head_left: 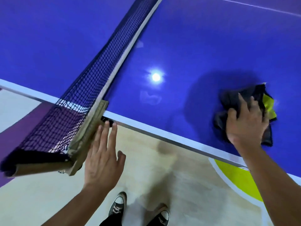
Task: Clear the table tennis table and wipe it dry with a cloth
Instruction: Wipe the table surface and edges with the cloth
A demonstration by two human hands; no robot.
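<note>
The right hand (246, 123) lies palm down on the cloth (234, 98), fingers spread and fairly flat, pressing it onto the table tennis table (187, 46) rather than closing round it. The cloth is a dark bunched rag with a yellow-green patch showing at its right side; it sits on the blue top near the table's near edge, well right of the net (101, 62). The left hand (104, 157) holds nothing. Its fingers are straight and close together, and it hangs off the table over the floor (162, 176), just beside the beige net post (91, 132) at the near edge; whether it touches the post I cannot tell.

No bats or balls show on the visible top, so clearing looks done here and the step in hand is judged to be wiping. Pale smears (150, 97) lie between the cloth and the net, below the lamp glare (156, 77), and may be leftover wet.

The next move likely calls for sliding the cloth leftwards along the near edge toward those smears, pressing evenly and stopping short of the net. The 2 shoes (118, 206) stand close to the table's side.
</note>
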